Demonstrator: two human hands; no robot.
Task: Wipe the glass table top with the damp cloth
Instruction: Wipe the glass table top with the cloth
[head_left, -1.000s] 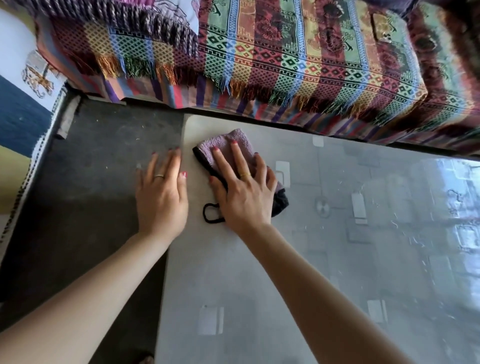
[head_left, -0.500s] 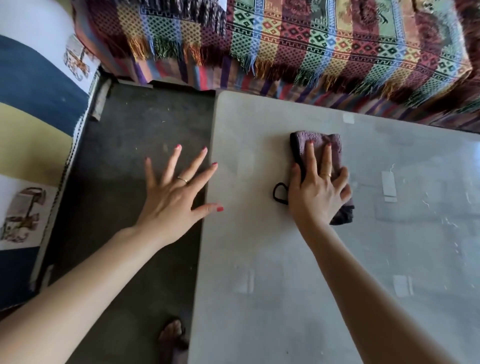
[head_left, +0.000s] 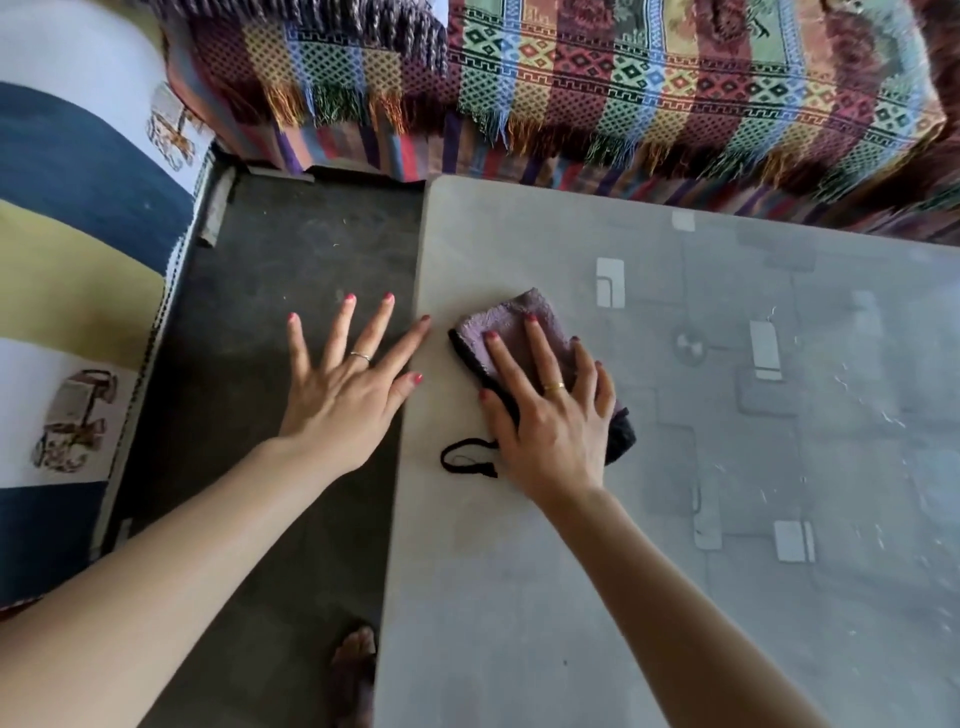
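A folded purple cloth (head_left: 514, 325) with black trim and a black loop lies on the grey glass table top (head_left: 519, 571), near its left edge. My right hand (head_left: 550, 410) presses flat on the cloth with straight, spread fingers. My left hand (head_left: 348, 379) hovers with fingers fanned out just left of the table, over the dark floor; its index fingertip and thumb reach the table's left edge.
A sofa under a striped, fringed woven throw (head_left: 649, 88) runs along the table's far edge. A dark floor (head_left: 270, 291) lies left of the table, bordered by a blue, yellow and white rug (head_left: 78, 208). A sandalled foot (head_left: 356, 660) shows beside the table's near left edge.
My right hand has slid the cloth back left across the glass toward the table's left edge. My left hand stays spread beside that edge. The view has shifted a little.
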